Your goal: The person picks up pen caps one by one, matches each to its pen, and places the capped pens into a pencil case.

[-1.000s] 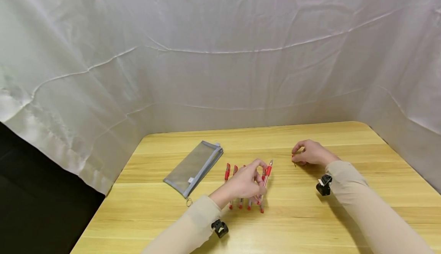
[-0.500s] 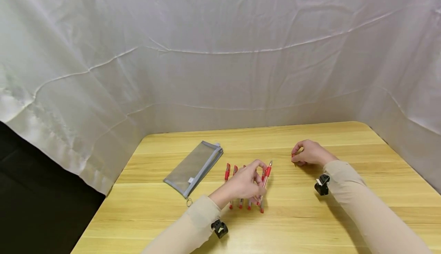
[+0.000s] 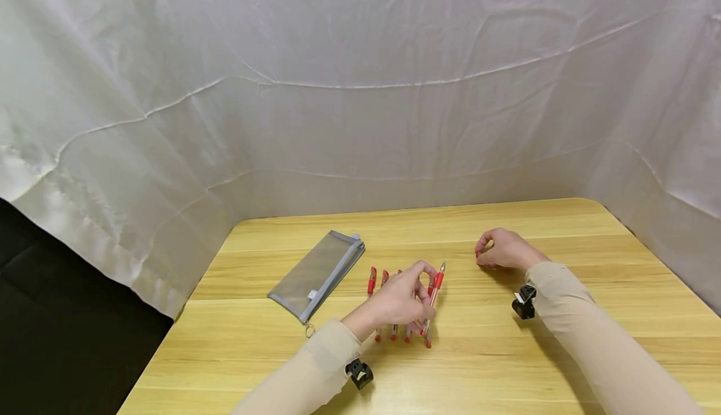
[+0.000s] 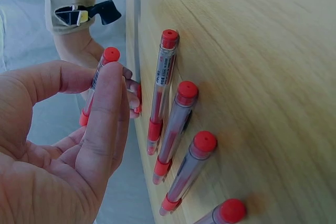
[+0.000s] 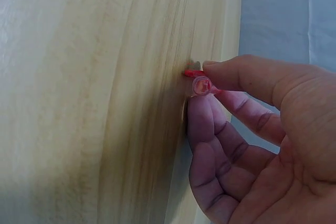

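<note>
My left hand pinches an uncapped red gel pen between thumb and fingers, its bare metal tip pointing away from me. In the left wrist view that pen's red end plug shows above the fingertips. Beneath and beside this hand lie several capped red pens in a row, partly covered by the hand in the head view. Farther right, my right hand pinches a red pen cap low over the table. The cap's round open end faces the right wrist camera.
A grey mesh zip pouch with a ring pull lies left of the pens. The wooden table is bordered by a pale cloth at the back and sides. Black straps with small mounts sit on both wrists.
My right hand has shifted slightly left with the cap in its fingers. The left hand and its pen have stayed almost still, as have the pouch and the row of pens.
</note>
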`<act>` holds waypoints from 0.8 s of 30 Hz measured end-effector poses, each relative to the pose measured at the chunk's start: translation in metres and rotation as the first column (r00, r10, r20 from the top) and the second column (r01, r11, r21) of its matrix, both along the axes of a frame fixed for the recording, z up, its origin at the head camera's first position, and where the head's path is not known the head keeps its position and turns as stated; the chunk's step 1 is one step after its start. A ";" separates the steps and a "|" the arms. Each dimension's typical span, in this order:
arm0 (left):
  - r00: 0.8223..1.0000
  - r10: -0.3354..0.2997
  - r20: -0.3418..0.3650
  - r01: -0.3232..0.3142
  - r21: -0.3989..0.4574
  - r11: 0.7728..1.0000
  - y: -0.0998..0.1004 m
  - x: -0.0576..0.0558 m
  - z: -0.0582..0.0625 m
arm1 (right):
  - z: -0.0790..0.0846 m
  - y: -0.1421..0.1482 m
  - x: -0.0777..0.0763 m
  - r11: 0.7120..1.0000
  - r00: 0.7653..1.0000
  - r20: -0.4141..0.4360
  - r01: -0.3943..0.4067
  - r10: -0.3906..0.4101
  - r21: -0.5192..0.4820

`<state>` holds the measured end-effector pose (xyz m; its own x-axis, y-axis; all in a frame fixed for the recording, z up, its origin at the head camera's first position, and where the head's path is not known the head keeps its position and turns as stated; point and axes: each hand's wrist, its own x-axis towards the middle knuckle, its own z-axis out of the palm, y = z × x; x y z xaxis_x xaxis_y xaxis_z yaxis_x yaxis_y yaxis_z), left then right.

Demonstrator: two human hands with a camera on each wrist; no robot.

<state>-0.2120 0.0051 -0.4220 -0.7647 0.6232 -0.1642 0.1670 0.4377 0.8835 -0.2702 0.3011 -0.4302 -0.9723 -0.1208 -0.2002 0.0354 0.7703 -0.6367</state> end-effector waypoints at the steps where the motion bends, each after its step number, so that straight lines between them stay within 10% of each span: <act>1: 1.000 0.000 -0.002 0.000 -0.003 1.000 0.000 0.000 0.000 | 0.000 0.000 0.000 1.000 1.000 0.002 0.000 0.000 0.001; 24: 1.000 -0.005 0.005 0.005 0.014 1.000 0.001 -0.001 -0.004 | -0.012 0.015 0.010 0.993 0.999 -0.043 -0.035 0.031 -0.117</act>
<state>-0.2125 0.0058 -0.4264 -0.7610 0.6289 -0.1592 0.1649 0.4249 0.8901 -0.2605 0.3163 -0.4418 -0.9744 -0.1734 -0.1432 -0.0166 0.6905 -0.7231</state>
